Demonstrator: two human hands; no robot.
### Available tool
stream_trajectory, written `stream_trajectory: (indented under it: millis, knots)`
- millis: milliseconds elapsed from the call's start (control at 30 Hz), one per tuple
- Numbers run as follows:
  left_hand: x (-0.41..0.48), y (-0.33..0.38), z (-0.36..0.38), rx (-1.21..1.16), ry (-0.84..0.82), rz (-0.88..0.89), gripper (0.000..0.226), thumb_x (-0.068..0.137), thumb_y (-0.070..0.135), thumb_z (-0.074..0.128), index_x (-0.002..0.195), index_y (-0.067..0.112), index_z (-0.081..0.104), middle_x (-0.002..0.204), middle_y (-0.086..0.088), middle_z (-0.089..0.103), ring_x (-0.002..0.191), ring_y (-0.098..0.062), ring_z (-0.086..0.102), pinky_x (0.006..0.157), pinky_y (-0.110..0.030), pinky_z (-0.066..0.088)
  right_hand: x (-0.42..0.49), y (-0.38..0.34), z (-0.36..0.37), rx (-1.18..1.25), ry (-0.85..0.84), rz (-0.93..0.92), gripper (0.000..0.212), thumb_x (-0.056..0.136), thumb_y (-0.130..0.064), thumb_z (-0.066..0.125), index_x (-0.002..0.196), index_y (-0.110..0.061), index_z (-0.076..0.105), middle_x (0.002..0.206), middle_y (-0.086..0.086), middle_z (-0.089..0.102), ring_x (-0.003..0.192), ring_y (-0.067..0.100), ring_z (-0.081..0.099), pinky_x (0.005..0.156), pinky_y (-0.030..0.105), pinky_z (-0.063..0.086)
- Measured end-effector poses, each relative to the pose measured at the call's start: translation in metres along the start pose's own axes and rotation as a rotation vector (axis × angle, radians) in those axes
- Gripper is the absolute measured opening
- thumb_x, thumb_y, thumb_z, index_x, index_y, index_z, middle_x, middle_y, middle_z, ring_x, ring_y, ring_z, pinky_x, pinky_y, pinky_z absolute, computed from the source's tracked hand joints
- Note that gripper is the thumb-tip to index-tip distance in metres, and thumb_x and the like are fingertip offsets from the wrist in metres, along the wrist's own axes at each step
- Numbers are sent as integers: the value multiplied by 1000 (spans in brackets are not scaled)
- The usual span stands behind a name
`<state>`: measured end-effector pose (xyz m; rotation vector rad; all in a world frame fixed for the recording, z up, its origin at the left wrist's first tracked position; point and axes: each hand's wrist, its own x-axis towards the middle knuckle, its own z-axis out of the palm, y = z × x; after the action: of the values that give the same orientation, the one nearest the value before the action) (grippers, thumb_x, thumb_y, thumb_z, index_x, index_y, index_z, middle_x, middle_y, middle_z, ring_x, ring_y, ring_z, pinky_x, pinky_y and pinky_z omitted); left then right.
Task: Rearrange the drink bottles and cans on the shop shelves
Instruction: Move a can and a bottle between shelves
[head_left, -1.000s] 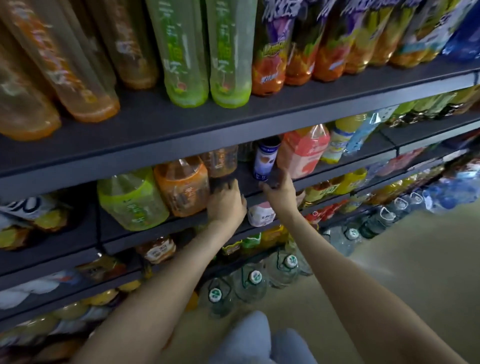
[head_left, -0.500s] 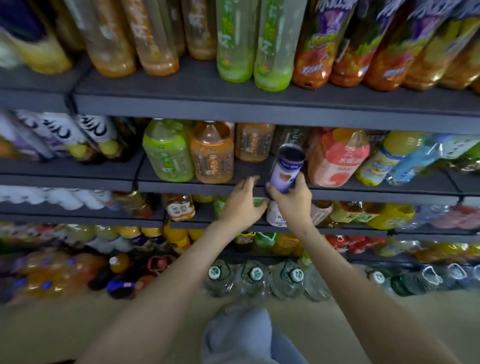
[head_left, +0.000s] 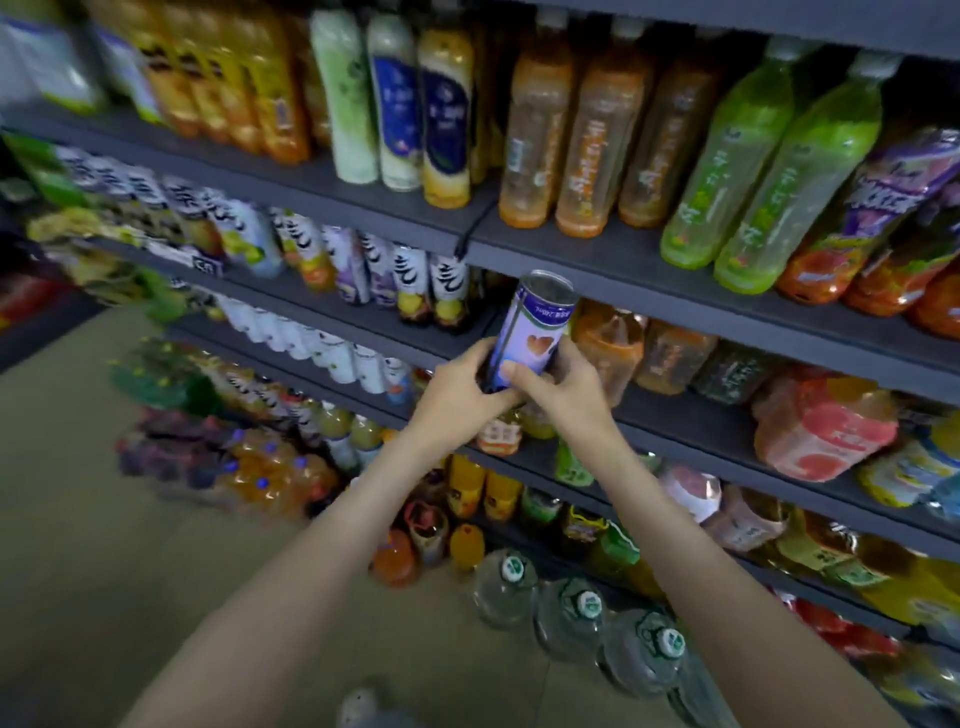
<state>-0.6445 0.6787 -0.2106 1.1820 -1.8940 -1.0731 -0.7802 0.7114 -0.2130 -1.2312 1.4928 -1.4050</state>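
Both hands grip one can (head_left: 535, 332). The left hand (head_left: 460, 397) has its fingers curled around the can's lower left side; the right hand (head_left: 558, 387) wraps the lower right side, with the thumb pressed flat on the label. The fingers of both hands are closed against the can wall, not spread. The can is blue and white with a heart mark, tilted with its top leaning right, and held in the air in front of the second shelf (head_left: 675, 405), clear of its edge.

Behind the can, on that shelf, stand squat orange bottles (head_left: 610, 348); the exact count cannot be told. On the shelf above (head_left: 597, 260) stand three tall orange bottles (head_left: 582, 156) and, to their right, two tall green bottles (head_left: 737, 176). To their left stand three pale bottles (head_left: 395, 104). On the floor (head_left: 104, 519) below, three large water jugs (head_left: 571, 608) stand in a row.
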Motion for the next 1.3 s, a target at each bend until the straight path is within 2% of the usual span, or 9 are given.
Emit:
stream_trajectory:
  millis: [300, 467, 633, 700, 833, 967, 1133, 1200, 1300]
  knots:
    - [4, -58, -234, 28, 159, 33, 43, 81, 30, 73, 119, 33, 53, 99, 25, 63, 84, 15, 58, 65, -5, 43, 64, -72, 225, 207, -179, -29, 33, 79, -11, 74, 110, -10, 64, 107, 4, 71, 100, 20, 67, 86, 39, 55]
    - [24, -77, -337, 89, 210, 74, 44, 80, 36, 72, 117, 36, 49, 102, 22, 63, 91, 4, 62, 71, -13, 49, 102, -117, 320, 248, -238, -90, 24, 76, -9, 76, 94, -22, 67, 96, -6, 73, 92, 12, 69, 81, 36, 55]
    - [72, -83, -410, 136, 319, 136, 50, 78, 29, 74, 120, 30, 46, 102, 22, 63, 88, 6, 61, 69, -13, 48, 152, -162, 383, 174, -219, -240, 30, 72, -9, 80, 90, -28, 65, 91, -13, 72, 88, 7, 68, 78, 31, 56]
    - [98, -86, -434, 174, 389, 174, 47, 78, 26, 73, 118, 29, 49, 100, 15, 67, 87, 0, 63, 67, -17, 48, 177, -176, 401, 146, -222, -312, 34, 70, -11, 81, 93, -31, 64, 95, -13, 72, 92, 6, 68, 82, 30, 56]
    - [150, -89, -479, 147, 495, 253, 36, 74, 23, 73, 105, 35, 59, 92, 15, 67, 82, 11, 60, 65, -10, 46, 235, -204, 438, 121, -265, -449, 35, 76, -10, 77, 97, -34, 61, 97, -17, 69, 92, -1, 65, 80, 20, 52]
    - [206, -95, -542, 166, 631, 299, 39, 66, 46, 65, 104, 38, 60, 98, 5, 64, 88, -3, 60, 72, -24, 48, 289, -237, 479, 72, -242, -585, 35, 82, -10, 71, 109, -29, 58, 102, -19, 64, 95, -4, 62, 82, 9, 46]
    - [264, -107, -638, 95, 751, 268, 27, 72, 33, 80, 93, 31, 62, 93, 9, 69, 81, 1, 64, 72, -21, 52, 342, -267, 528, -44, -130, -682, 41, 87, -16, 67, 126, -18, 54, 118, -5, 59, 112, 5, 56, 94, 21, 48]
    - [289, -112, -677, 97, 778, 259, 23, 75, 27, 78, 90, 32, 61, 88, 15, 67, 76, 6, 62, 70, -18, 52, 358, -275, 548, -107, -103, -699, 42, 89, -18, 64, 129, -20, 52, 119, -10, 56, 114, 2, 53, 95, 18, 46]
    - [328, -123, -736, 175, 829, 226, 32, 74, 33, 78, 101, 22, 65, 93, 8, 66, 85, -9, 63, 71, -26, 48, 382, -282, 578, -177, -31, -719, 41, 90, -21, 62, 130, -22, 52, 119, -14, 55, 113, -2, 50, 93, 8, 42]
